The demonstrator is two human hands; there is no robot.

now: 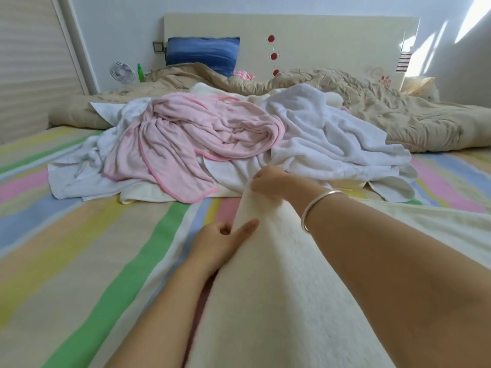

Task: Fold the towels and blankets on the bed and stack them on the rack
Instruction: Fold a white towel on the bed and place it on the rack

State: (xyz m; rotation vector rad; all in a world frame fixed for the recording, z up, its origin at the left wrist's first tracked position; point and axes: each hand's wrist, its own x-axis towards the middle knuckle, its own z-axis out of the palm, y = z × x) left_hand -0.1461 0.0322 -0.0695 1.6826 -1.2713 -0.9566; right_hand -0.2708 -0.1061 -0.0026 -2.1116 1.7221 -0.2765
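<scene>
A cream towel (pixel 279 288) runs from the bottom of the view up toward the middle of the bed. My left hand (pixel 225 239) pinches its left edge low down, thumb on top. Farther up, my right hand (pixel 271 181), a silver bangle on its wrist, grips the towel's far end. Beyond my hands lies a loose heap: a pink towel (pixel 186 134) on top, white towels (pixel 318 134) to the right and under it. No rack is in view.
The bed has a pastel striped sheet (pixel 79 235). A rumpled beige quilt (pixel 398 110) lies along the head of the bed, with a blue pillow (pixel 202 53) against the headboard (pixel 318 35). A small fan (pixel 121 72) and a green bottle (pixel 140 73) stand at the far left.
</scene>
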